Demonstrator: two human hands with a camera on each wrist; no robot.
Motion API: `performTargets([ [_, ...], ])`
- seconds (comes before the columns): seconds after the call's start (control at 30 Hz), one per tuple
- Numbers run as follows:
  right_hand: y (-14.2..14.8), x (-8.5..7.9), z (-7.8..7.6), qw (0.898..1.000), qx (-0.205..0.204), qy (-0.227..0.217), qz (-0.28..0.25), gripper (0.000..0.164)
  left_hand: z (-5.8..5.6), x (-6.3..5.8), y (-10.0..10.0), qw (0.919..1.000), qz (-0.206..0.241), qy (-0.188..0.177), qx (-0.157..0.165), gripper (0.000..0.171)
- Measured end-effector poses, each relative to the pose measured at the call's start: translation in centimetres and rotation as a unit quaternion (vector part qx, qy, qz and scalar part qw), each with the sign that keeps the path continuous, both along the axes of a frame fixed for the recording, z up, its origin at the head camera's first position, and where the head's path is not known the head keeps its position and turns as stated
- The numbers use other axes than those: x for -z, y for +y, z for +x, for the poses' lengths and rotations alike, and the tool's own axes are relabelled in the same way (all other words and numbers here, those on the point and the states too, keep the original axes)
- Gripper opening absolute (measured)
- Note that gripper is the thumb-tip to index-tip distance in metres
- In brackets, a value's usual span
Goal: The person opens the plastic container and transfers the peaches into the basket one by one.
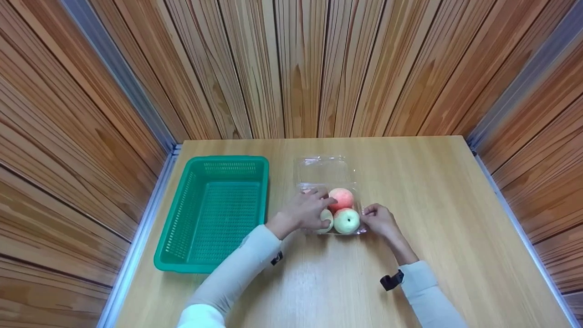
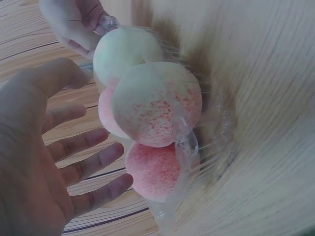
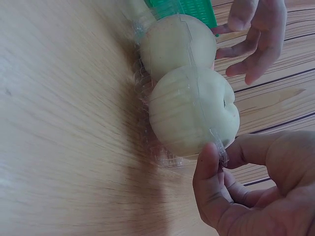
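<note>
Four peaches (image 1: 346,221) in clear box (image 1: 324,170), beneath left hand (image 1: 305,210), beside right hand (image 1: 380,220)

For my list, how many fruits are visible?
4, in the clear container: front-right fruit, back-right fruit, front-left fruit, back-left fruit; the left hand partly hides the last two.

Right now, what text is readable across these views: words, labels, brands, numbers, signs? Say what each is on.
None: no readable text in any view.
Green perforated plastic basket: no lettering visible.
Clear plastic container with its lid open, round pale-and-red fruits: none visible.
Light wood-grain tabletop, brown wood-grain wall panels: grain only.
Small black wrist-worn devices: too small to tell.
</note>
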State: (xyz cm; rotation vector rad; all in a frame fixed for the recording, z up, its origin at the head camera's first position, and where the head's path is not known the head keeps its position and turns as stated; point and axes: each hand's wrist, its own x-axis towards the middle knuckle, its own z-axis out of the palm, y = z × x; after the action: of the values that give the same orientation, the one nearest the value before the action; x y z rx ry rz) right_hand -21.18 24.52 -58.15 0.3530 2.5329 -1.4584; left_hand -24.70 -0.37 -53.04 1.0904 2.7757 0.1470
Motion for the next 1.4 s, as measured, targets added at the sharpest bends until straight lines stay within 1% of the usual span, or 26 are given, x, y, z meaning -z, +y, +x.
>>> performTargets([
  [0.1, 0.0, 0.0, -0.1, 1.0, 0.001, 0.001, 0.0, 0.017, 0.1, 0.2, 0.1, 1.0, -0.002, -0.003, 0.0, 0.061],
  [0.27, 0.0, 0.1, -0.1, 1.0, 0.002, -0.003, 0.0, 0.019, 0.1, 0.5, 0.3, 0.9997, -0.004, -0.022, -0.004, 0.061],
  [0.33, 0.0, 0.0, -0.1, 1.0, 0.003, -0.004, -0.001, 0.018, 0.1, 0.6, 0.4, 0.9997, -0.008, -0.021, -0.002, 0.061],
  [0.47, 0.0, 0.0, 0.0, 1.0, 0.003, 0.001, 0.0, 0.019, 0.0, 0.8, 0.6, 0.9998, -0.019, 0.0, 0.008, 0.058],
  [0.6, -0.1, 0.1, 0.0, 1.0, 0.001, -0.002, -0.006, 0.02, 0.1, 1.0, 0.6, 0.998, -0.049, 0.033, 0.021, 0.056],
  [0.7, -0.1, 0.0, 0.1, 1.0, 0.003, -0.004, -0.015, 0.019, 0.1, 1.2, 0.6, 0.9962, -0.07, 0.047, 0.022, 0.057],
  [0.93, 0.0, 0.2, -0.1, 1.0, 0.007, -0.001, -0.012, 0.019, 0.2, 1.4, 0.7, 0.9942, -0.092, 0.05, 0.025, 0.053],
  [1.1, 0.0, 0.2, -0.1, 1.0, 0.008, -0.005, -0.007, 0.02, 0.3, 1.9, 0.8, 0.9921, -0.106, 0.058, 0.035, 0.049],
  [1.23, 0.1, 0.1, -0.1, 1.0, 0.005, -0.005, -0.002, 0.022, 0.4, 2.5, 1.0, 0.9931, -0.102, 0.046, 0.032, 0.051],
  [1.4, 0.1, 0.0, 0.0, 1.0, 0.002, -0.008, 0.003, 0.022, 0.4, 2.7, 1.1, 0.9965, -0.082, -0.004, 0.014, 0.057],
])
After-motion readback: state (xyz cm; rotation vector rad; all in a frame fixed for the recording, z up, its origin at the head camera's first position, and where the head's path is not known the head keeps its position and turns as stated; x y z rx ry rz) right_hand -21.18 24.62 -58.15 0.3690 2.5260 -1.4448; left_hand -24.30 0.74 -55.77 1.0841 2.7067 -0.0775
